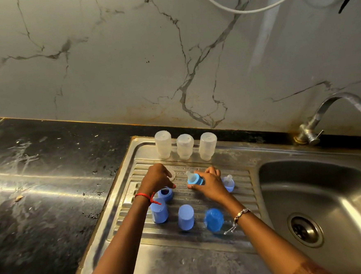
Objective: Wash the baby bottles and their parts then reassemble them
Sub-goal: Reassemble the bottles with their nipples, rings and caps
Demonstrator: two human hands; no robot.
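Closest to me, three blue plastic caps [185, 217] are sitting on the ribbed steel drainboard [203, 238], left to drain, I judge. I am watching the right hand [210, 183] curling its fingers round a blue screw ring with a clear teat [195, 179], while the left hand [156, 178] is pinching a loose clear silicone teat [172, 173]. Behind, three clear plastic bottles [185, 146] are standing upturned, seemingly empty

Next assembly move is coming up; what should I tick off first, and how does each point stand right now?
1. Grip: right hand holds the teated collar: ok.
2. Grip: left hand pinches the loose teat: ok.
3. The empty collar lies free by the left wrist: ok.
4. Three bottles stand upended at the back of the drainboard: ok.
5. Teat fully seated in the held collar: cannot tell.
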